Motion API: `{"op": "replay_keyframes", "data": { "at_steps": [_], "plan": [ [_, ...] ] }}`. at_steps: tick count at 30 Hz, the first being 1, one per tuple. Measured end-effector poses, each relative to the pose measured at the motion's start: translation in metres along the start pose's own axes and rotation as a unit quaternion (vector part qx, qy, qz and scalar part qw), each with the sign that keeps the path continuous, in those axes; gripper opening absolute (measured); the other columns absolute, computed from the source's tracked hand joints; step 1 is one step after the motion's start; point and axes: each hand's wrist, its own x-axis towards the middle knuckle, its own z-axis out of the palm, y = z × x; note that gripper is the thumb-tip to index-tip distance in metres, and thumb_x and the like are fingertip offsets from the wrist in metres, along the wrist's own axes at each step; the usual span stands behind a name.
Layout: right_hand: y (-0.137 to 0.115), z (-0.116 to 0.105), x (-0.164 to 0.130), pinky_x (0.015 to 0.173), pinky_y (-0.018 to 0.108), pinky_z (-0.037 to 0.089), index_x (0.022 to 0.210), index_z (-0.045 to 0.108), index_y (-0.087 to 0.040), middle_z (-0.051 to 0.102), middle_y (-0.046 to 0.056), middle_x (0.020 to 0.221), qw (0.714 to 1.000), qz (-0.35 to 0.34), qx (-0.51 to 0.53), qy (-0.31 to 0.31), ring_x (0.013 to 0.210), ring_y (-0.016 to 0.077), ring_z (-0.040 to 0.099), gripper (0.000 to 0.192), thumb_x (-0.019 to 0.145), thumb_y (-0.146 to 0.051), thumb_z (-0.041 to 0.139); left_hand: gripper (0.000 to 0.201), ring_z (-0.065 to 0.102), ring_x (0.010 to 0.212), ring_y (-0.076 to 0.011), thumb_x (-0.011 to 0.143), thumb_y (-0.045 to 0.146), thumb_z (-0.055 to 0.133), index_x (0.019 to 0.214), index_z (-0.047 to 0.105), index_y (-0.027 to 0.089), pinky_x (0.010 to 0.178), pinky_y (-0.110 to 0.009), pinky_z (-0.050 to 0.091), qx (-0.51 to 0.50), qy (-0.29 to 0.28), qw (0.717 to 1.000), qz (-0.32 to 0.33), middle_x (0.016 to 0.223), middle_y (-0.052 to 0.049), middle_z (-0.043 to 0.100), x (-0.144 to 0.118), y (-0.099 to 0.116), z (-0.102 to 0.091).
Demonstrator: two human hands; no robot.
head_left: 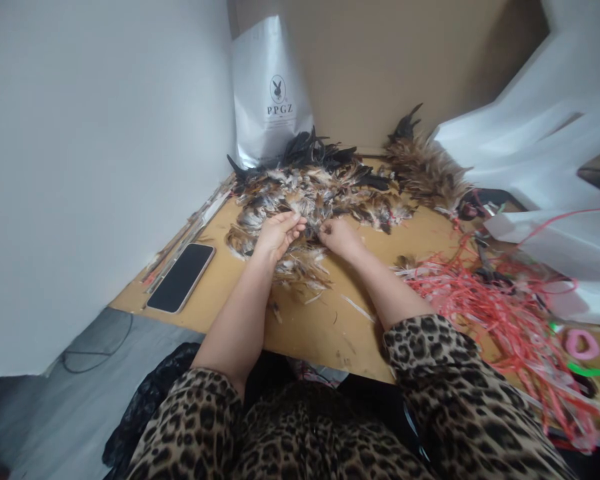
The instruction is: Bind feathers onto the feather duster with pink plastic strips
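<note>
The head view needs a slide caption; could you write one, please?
Both hands pinch feathers on a table, phone nearby.

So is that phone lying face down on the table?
No: the phone lies at the table's left edge with its dark glass screen facing up, well clear of the feathers.

There is one view only, from the camera on my head, so no second view shares any of it. It looks forward and steeply down over my lap and forearms onto the table (325,327), close enough that my sleeves fill the near edge. My left hand (279,233) and right hand (341,237) sit near the middle. The far wall and a white bag (271,93) close the top, a wall the left.
</note>
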Motion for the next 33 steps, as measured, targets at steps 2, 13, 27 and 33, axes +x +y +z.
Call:
{"op": "replay_keyframes", "data": {
  "at_steps": [2, 13, 27, 33],
  "plan": [
    [0.0, -0.005, 0.0, 0.059, 0.024, 0.033, 0.07, 0.065, -0.018, 0.062, 0.003, 0.068, 0.998, -0.05, -0.004, 0.043, 0.063, 0.0132, 0.051, 0.015, 0.073, -0.022, 0.051, 0.003, 0.059, 0.051, -0.004, 0.076, 0.007, 0.063, 0.075, 0.06, 0.009, 0.046, -0.011, 0.043, -0.005, -0.003, 1.0, -0.006, 0.068, -0.004, 0.068, 0.0, 0.0, 0.0],
    [0.012, -0.034, 0.001, 0.078, 0.032, 0.037, 0.089, 0.067, -0.022, 0.06, 0.007, 0.094, 0.933, -0.259, -0.057, 0.245, 0.089, 0.0189, 0.052, 0.019, 0.084, -0.022, 0.049, 0.008, 0.065, 0.056, -0.0079, 0.074, 0.002, 0.062, 0.076, 0.057, 0.009, 0.044, -0.01, 0.046, -0.043, -0.04, 0.995, -0.08, 0.078, -0.008, 0.07, 0.003, 0.001, -0.008],
    [0.002, -0.027, -0.005, 0.078, 0.032, 0.035, 0.088, 0.066, -0.022, 0.062, 0.006, 0.093, 0.918, -0.275, -0.096, 0.268, 0.089, 0.0181, 0.053, 0.02, 0.087, -0.023, 0.045, 0.006, 0.063, 0.053, -0.0065, 0.077, 0.002, 0.058, 0.077, 0.06, 0.007, 0.047, -0.01, 0.047, -0.009, -0.121, 0.986, -0.118, 0.068, -0.006, 0.068, -0.005, -0.004, 0.001],
    [0.004, -0.028, 0.002, 0.079, 0.034, 0.04, 0.091, 0.064, -0.017, 0.061, 0.01, 0.096, 0.936, -0.106, 0.088, 0.324, 0.089, 0.0211, 0.055, 0.021, 0.077, -0.032, 0.057, 0.013, 0.061, 0.053, -0.0055, 0.069, 0.012, 0.071, 0.075, 0.059, 0.009, 0.051, -0.013, 0.046, 0.025, -0.027, 0.999, 0.017, 0.067, -0.004, 0.068, -0.003, -0.005, 0.006]
  ]
}}
